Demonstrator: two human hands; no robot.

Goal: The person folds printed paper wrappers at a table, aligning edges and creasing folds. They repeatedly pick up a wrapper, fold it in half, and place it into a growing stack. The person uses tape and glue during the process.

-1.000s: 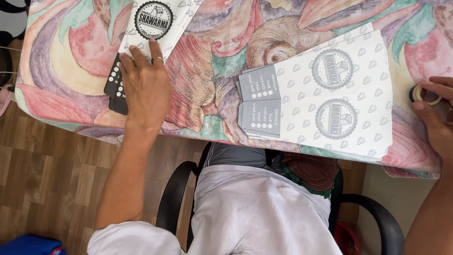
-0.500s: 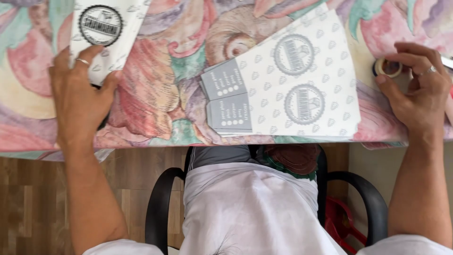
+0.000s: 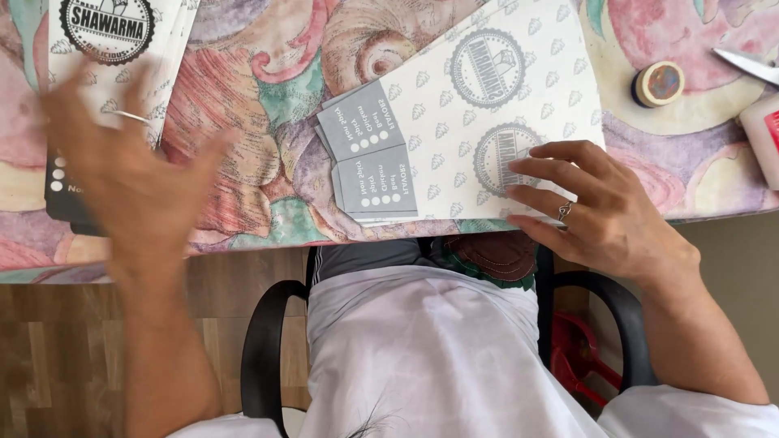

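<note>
Left hand (image 3: 134, 182) motion-blurred; scissors (image 3: 746, 65) and white bottle (image 3: 764, 138) cut off at right edge

Home craft or packaging spot: table (image 3: 243, 162) under floral cloth, stacked printed paper sleeves (image 3: 487, 122), tape roll (image 3: 658, 83), scissors (image 3: 746, 65), glue bottle (image 3: 763, 134), office chair (image 3: 268, 349), wood floor (image 3: 49, 349).

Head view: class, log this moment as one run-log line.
left hand: blurred, open, over paper stack | right hand: fingers flat on patterned paper sheets | tape roll: apart, on table
</note>
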